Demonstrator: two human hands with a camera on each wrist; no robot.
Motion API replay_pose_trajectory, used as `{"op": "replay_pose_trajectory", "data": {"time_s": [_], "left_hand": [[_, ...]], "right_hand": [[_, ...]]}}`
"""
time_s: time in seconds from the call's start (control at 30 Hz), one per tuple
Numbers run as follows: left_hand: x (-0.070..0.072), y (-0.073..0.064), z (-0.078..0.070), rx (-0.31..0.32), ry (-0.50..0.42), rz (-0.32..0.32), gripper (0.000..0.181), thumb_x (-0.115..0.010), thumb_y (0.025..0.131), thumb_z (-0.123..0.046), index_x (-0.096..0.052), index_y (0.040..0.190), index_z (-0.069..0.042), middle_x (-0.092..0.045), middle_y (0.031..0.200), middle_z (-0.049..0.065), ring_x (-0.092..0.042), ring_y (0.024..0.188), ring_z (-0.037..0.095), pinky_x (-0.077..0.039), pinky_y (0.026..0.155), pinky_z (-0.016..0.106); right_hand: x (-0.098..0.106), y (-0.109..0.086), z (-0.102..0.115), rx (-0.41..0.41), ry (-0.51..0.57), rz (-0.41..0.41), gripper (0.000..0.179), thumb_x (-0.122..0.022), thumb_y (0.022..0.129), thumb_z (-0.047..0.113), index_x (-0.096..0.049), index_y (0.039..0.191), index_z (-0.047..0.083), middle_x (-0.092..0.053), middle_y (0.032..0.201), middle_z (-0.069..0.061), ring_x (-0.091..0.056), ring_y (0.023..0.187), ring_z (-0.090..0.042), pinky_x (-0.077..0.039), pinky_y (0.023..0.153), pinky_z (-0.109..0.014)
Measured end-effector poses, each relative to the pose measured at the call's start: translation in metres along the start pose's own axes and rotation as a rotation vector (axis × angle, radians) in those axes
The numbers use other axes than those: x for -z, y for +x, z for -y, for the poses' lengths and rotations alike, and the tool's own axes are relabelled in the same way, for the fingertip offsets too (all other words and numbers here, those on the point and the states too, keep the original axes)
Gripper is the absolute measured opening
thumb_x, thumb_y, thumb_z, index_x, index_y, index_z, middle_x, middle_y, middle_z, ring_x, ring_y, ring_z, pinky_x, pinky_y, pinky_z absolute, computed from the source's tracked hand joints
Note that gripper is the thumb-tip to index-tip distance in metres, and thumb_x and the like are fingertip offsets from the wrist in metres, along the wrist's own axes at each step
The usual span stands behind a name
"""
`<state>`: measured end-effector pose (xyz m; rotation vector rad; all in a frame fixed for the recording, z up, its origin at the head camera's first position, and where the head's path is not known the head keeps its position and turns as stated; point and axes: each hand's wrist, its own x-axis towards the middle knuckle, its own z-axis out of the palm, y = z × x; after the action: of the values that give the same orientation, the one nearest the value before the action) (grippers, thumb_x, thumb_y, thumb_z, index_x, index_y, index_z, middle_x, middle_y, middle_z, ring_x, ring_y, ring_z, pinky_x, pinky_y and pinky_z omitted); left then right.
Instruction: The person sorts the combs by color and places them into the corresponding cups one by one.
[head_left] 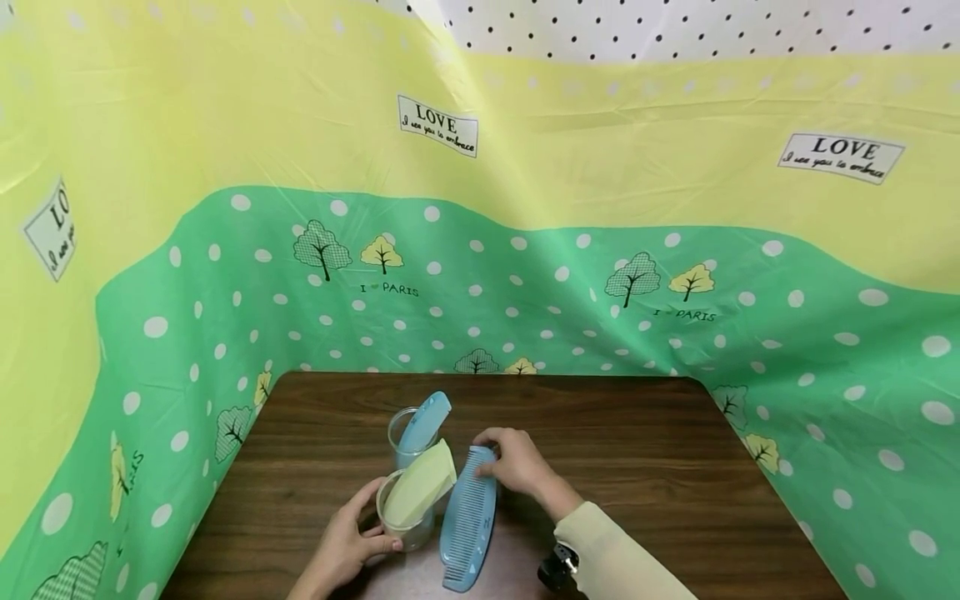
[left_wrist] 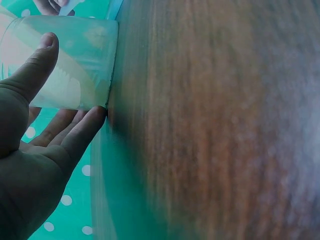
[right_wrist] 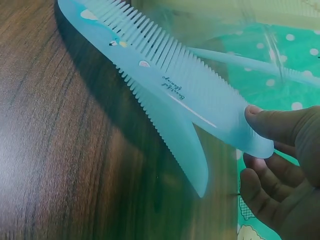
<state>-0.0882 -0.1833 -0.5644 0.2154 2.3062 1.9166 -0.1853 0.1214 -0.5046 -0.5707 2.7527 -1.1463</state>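
My left hand holds a clear plastic cup by its side, thumb at the front and fingers behind. Inside the cup leans a pale yellow-green comb, its upper end sticking out past the rim to the right. To the right of this cup, my right hand pinches the far end of a blue comb between thumb and fingers. In the right wrist view, a second blue comb lies crosswise beneath the pinched one, partly covered by it.
Just behind the held cup stands another clear cup with a blue comb leaning in it. All rest on a dark wooden table. A green and yellow patterned curtain surrounds its back and sides. A black device is at my right wrist.
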Motion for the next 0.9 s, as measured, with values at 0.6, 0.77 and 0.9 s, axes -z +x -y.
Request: {"op": "replay_pose_trajectory", "data": {"time_s": [0.6,0.77,0.9], "left_hand": [[0.0,-0.001,0.003,0.002,-0.01,-0.002,0.096,-0.093,0.067,-0.006,-0.046,0.15,-0.008,-0.05,0.148,0.028,-0.047,0.137,0.051,-0.06,0.1,0.038],[0.0,-0.001,0.003,0.001,-0.013,-0.002,0.096,-0.093,0.067,-0.006,-0.046,0.151,-0.008,-0.05,0.148,0.028,-0.048,0.137,0.051,-0.06,0.1,0.038],[0.0,0.0,0.003,0.0,-0.012,-0.002,0.096,-0.093,0.068,-0.006,-0.046,0.151,-0.008,-0.051,0.148,0.027,-0.048,0.137,0.05,-0.06,0.099,0.037]], "right_hand": [[0.018,-0.018,-0.003,0.025,-0.035,-0.106,0.033,-0.083,0.087,0.011,-0.076,0.119,0.011,-0.072,0.108,-0.005,-0.06,0.077,-0.009,-0.053,0.062,-0.021],[0.022,-0.022,0.001,0.022,-0.004,-0.118,0.031,-0.081,0.088,0.011,-0.077,0.119,0.012,-0.071,0.109,-0.007,-0.059,0.073,-0.008,-0.052,0.058,-0.021],[0.025,-0.024,0.005,0.015,0.07,-0.1,0.03,-0.077,0.091,0.008,-0.076,0.121,0.011,-0.071,0.111,-0.011,-0.061,0.059,-0.014,-0.054,0.048,-0.024]]}}
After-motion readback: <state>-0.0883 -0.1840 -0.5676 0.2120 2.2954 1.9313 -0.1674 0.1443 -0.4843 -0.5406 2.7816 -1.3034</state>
